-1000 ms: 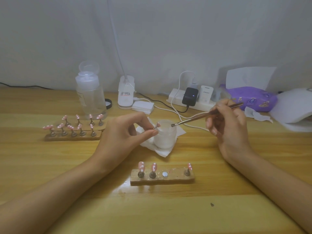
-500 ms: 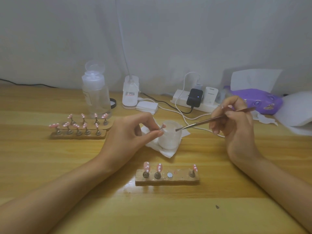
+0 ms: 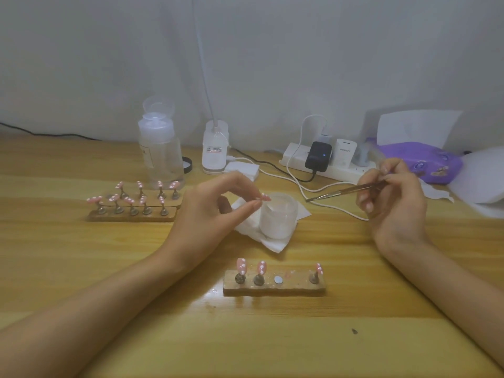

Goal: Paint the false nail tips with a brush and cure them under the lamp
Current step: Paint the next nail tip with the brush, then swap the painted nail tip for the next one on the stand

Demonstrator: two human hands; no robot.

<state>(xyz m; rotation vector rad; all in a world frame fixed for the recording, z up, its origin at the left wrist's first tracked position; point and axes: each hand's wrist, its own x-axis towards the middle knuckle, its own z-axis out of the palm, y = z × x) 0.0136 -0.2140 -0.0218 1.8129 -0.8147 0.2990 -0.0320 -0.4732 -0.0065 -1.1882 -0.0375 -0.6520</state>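
Over the white jar [image 3: 277, 216] at mid-bench, the left hand [image 3: 215, 211] pinches one pink nail tip [image 3: 265, 198] steady, while the right hand [image 3: 392, 197] grips the brush [image 3: 346, 190], apparently ready to paint.

A single head-worn wide-angle camera looks forward and down at the table [image 3: 81, 268] from close range, both forearms entering from the lower corners, the wall filling the upper frame.

I can't make out the bristles on the thin metal-handled brush [image 3: 346, 190]; too small. White domed lamp housing [image 3: 482, 184], far right, cut by the edge. Both forearms run off frame.
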